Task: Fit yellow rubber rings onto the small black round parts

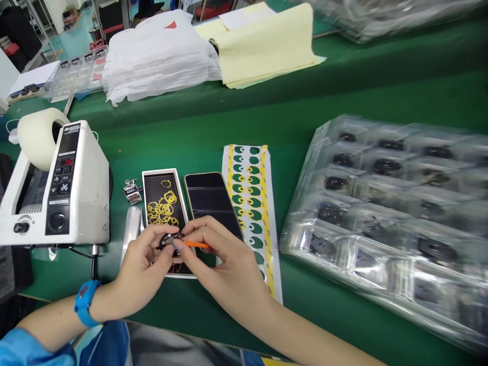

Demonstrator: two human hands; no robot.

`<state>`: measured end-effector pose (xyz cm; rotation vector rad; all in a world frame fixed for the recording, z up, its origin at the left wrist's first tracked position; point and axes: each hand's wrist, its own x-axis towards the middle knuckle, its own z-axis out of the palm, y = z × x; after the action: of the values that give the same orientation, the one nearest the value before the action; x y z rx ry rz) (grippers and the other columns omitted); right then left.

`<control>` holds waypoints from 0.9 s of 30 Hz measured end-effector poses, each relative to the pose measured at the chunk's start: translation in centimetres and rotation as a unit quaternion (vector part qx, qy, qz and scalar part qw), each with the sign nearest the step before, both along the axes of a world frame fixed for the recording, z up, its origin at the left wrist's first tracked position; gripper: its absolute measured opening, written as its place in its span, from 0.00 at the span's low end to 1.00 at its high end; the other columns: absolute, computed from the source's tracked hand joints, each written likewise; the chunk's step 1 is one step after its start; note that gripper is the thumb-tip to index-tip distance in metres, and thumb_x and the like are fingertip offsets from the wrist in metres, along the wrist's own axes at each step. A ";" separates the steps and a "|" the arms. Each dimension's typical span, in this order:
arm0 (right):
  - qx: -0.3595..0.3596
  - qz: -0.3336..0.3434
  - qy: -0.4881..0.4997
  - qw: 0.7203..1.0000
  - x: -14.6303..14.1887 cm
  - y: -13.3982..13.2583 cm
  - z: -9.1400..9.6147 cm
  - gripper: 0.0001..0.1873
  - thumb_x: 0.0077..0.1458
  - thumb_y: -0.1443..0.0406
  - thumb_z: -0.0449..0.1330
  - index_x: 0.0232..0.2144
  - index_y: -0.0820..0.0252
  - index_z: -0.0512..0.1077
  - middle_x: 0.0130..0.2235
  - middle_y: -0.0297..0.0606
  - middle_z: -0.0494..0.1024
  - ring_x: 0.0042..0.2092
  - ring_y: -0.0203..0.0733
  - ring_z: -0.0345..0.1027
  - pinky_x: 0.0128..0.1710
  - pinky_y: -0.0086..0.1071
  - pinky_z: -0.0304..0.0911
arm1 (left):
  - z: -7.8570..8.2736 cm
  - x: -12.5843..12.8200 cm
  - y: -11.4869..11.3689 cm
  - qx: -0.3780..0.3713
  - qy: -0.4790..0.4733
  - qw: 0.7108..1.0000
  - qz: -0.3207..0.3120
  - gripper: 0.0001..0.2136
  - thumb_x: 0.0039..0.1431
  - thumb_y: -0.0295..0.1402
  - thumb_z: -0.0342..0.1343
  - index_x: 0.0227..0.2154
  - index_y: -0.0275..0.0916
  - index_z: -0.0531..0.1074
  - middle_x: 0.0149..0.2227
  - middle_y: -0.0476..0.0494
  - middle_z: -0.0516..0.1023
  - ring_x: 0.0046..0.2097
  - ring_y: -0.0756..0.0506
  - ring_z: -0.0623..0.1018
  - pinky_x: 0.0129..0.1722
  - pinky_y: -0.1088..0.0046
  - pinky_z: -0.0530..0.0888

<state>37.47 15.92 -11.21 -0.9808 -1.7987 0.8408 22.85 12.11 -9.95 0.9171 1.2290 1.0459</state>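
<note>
My left hand [147, 262] is closed around a small black round part [170, 240], held just above the near end of a white-rimmed black tray [145, 198]. Several yellow ring stickers [163, 209] lie in that tray. My right hand [221, 264] pinches a thin orange stick [195, 244] whose tip touches the black part. A blue watch [84, 303] sits on my left wrist. A dark phone [211, 199] lies right of the tray, partly under my right hand.
A white tape dispenser [63, 190] with a red display stands at the left. A sticker sheet with green shapes [249, 198] lies beside the phone. Clear blister trays of black parts [389, 213] fill the right. A metal tally counter [132, 191], white bags [160, 56] and yellow paper [267, 46] lie behind.
</note>
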 end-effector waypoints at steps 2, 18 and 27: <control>0.023 0.000 -0.012 1.000 0.0 0.0 0.1 0.09 0.57 0.73 0.55 0.27 0.57 0.69 0.33 0.38 0.74 0.34 0.40 0.72 0.29 0.31 0.69 | 0.0 0.1 0.1 -0.002 0.004 1.000 0.005 0.11 0.59 0.38 0.59 0.43 0.41 0.72 0.35 0.46 0.74 0.33 0.49 0.75 0.37 0.73 0.78; 0.109 -0.029 -0.087 0.990 0.2 0.1 -0.4 0.08 0.60 0.70 0.56 0.28 0.57 0.63 0.33 0.37 0.72 0.33 0.39 0.70 0.27 0.30 0.65 | 0.4 0.2 0.6 0.038 -0.005 0.999 0.026 0.08 0.57 0.33 0.60 0.40 0.40 0.72 0.35 0.47 0.76 0.35 0.49 0.77 0.35 0.75 0.79; -0.019 0.044 -0.045 0.998 0.3 0.8 -0.2 0.03 0.61 0.70 0.58 0.35 0.57 0.69 0.34 0.34 0.69 0.31 0.35 0.64 0.27 0.28 0.60 | 0.3 0.0 0.6 0.013 -0.055 0.998 0.018 0.13 0.57 0.40 0.63 0.40 0.39 0.71 0.40 0.44 0.78 0.36 0.48 0.78 0.34 0.74 0.80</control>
<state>37.75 16.71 -11.38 -0.9828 -1.9204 0.9003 22.81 12.73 -9.65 0.8490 1.1464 1.1285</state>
